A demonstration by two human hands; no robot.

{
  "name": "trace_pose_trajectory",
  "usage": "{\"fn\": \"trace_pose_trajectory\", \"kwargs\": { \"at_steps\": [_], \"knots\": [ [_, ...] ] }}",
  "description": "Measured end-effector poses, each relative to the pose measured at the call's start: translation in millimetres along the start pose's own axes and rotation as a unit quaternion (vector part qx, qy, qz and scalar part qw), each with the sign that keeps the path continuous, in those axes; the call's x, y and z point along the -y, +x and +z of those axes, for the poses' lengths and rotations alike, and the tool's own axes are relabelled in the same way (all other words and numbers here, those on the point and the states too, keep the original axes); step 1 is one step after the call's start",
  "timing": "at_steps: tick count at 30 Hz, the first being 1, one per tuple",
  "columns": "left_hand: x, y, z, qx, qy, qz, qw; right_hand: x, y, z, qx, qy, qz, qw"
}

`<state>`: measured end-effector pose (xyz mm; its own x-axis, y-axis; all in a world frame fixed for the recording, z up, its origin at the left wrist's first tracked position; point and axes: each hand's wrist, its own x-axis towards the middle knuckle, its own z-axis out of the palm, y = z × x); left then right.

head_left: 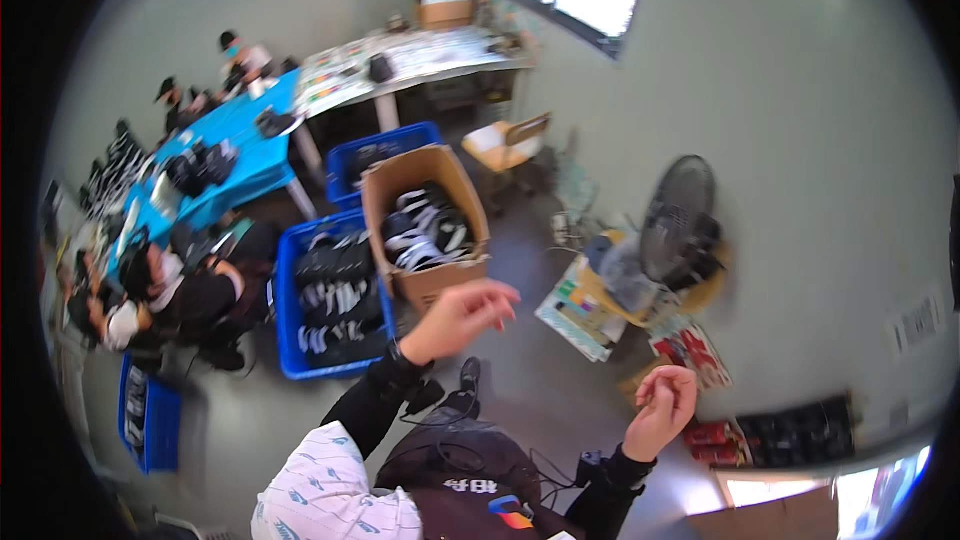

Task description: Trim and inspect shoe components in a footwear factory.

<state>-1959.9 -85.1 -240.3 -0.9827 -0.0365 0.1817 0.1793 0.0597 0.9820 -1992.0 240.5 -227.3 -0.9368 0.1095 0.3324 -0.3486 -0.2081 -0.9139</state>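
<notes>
My left hand (463, 319) is held out in front of the open cardboard box (376, 235), its fingers stretched and slightly smeared, with nothing in it. Black and white shoes (428, 230) lie heaped inside the box. My right hand (660, 412) hangs in the air to the right, palm side up, its fingers loosely bent and holding nothing. Both wrists wear dark bands, and thin cables run over my dark clothing. White fabric with a blue printed pattern (325, 485) covers my left upper arm.
A blue crate (290, 340) with rows of black and white shoes stands left of the box; another blue crate (432, 130) is behind. People sit along a blue-covered table (262, 155). At right are a black fan (680, 215), a yellow tub (715, 285) and a chair (490, 145).
</notes>
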Motion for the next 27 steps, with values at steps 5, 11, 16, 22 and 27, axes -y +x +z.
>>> {"fn": "trace_pose_trajectory", "kwargs": {
  "at_steps": [5,11,16,22,27],
  "knots": [
    [-42.7,72.8,-188.4,-0.303,-0.145,0.198,0.921,-77.1,64.3,136.7,0.293,-0.051,0.162,0.941],
    [-91.1,88.7,-304.2,-0.312,0.057,0.241,0.917,-126.2,110.8,281.1,0.47,-0.113,0.149,0.862],
    [23.9,13.4,-376.6,-0.43,0.093,0.024,0.898,-133.0,163.0,356.3,0.374,0.0,0.072,0.925],
    [113.4,-62.5,-377.4,-0.572,0.068,-0.215,0.789,-73.4,235.2,387.6,0.511,0.241,-0.108,0.818],
    [172.7,-62.4,-304.1,-0.356,0.256,-0.417,0.796,-176.5,300.2,503.9,0.891,0.394,-0.048,0.218]
  ]
}}
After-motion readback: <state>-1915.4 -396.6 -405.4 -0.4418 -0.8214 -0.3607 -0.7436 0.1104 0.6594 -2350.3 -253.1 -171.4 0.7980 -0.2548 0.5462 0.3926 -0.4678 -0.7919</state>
